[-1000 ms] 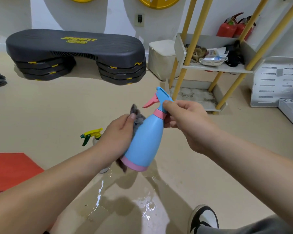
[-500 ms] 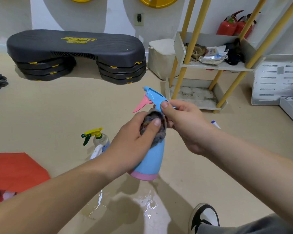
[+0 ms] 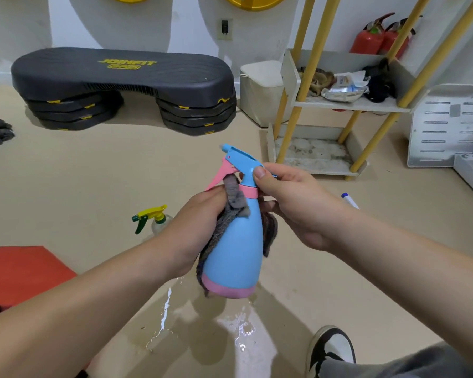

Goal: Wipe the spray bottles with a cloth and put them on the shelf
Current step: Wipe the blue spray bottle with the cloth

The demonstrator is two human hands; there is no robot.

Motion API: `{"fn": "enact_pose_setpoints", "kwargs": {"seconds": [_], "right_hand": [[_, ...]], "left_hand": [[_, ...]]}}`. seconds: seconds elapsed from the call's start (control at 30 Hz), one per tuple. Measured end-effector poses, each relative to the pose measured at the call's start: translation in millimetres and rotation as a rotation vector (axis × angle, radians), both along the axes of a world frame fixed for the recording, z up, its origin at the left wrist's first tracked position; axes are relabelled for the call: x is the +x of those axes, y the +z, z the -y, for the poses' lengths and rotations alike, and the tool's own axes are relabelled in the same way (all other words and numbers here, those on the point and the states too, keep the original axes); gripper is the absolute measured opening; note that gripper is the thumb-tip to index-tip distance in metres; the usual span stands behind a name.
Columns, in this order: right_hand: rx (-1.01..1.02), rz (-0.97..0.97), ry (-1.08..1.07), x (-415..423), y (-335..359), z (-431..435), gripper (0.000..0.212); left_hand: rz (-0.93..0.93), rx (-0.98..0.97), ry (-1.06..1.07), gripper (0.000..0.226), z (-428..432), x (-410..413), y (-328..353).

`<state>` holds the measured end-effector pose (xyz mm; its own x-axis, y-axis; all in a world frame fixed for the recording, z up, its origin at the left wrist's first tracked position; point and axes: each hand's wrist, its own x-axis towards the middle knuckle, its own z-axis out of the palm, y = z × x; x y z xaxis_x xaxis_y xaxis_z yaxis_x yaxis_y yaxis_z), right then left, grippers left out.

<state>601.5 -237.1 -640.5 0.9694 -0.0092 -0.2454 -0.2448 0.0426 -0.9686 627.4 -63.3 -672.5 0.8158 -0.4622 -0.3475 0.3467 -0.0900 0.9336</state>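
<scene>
Blue bottle (image 3: 234, 249) w/ grey cloth (image 3: 236, 203) gripped in both hands, wet floor (image 3: 241, 331) below.

bright even light | glare on wet floor (image 3: 243, 331) | edges bowed

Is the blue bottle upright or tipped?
Roughly upright: the blue bottle has its pink base down and nozzle up, held off the floor by the right hand at its neck.

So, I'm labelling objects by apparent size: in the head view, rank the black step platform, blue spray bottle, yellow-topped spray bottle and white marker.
1. black step platform
2. blue spray bottle, nearer the camera
3. yellow-topped spray bottle, partly hidden
4. white marker
</scene>
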Motion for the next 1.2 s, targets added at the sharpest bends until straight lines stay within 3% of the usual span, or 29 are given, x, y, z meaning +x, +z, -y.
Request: {"fn": "enact_pose_setpoints", "kwargs": {"seconds": [0.17, 0.3, 0.43, 0.67, 0.8, 0.93, 1.1, 1.2], "right_hand": [[-0.157, -0.009, 0.047, -0.6, 0.4, -0.8, 0.024], [-0.168, -0.033, 0.079, -3.1, 0.6, 1.0, 0.026], [-0.128, -0.033, 0.102, -3.5, 0.8, 2.6, 0.028], [-0.013, -0.069, 0.118, -1.1, -1.8, 5.7, 0.029], [-0.099, -0.073, 0.072, 0.2, -3.3, 5.5, 0.032], [-0.247, -0.122, -0.070, 2.7, -1.1, 6.9, 0.033], [-0.121, -0.149, 0.008, -0.6, 1.6, 7.3, 0.017], [-0.027, -0.184, 0.026, -0.3, 2.8, 6.7, 0.025]], "left_hand": [[-0.131, -0.103, -0.092, 0.045, 0.3, -1.7, 9.7], [-0.287, -0.178, -0.129, 0.033, -3.8, -1.1, 13.8], [-0.343, -0.170, -0.180, 0.038, -5.1, 0.0, 15.9], [-0.342, -0.105, -0.217, 0.054, -4.6, 2.6, 11.9], [-0.294, -0.052, -0.176, 0.072, -4.3, 0.7, 10.5], [-0.109, 0.026, -0.007, 0.056, 1.5, -1.7, 12.6], [-0.143, -0.025, -0.015, 0.055, 1.0, -1.2, 12.5], [-0.155, -0.055, -0.008, 0.051, 1.8, -0.7, 11.9]]}}
